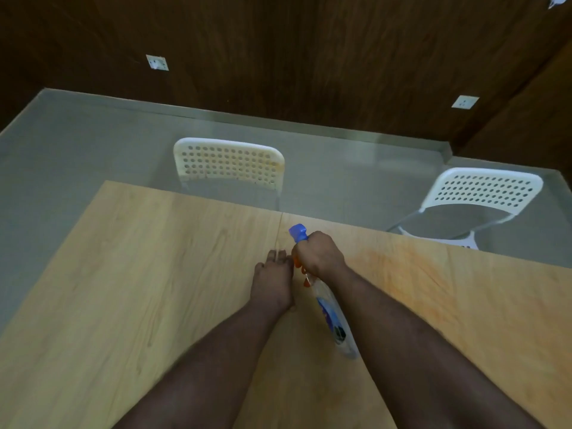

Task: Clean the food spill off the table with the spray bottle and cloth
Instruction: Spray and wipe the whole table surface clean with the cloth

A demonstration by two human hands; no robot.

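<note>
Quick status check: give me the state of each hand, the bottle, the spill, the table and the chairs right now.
Right hand: closed in a grip on the spray bottle's neck.
Left hand: flat, palm down on the table, holding nothing.
Spray bottle: held tilted, blue nozzle pointing away from the person.
Orange stain: smeared on the table right of the bottle, not wiped.
Table: bare wood; no cloth in view.
Left chair: empty.
Right chair: empty.
</note>
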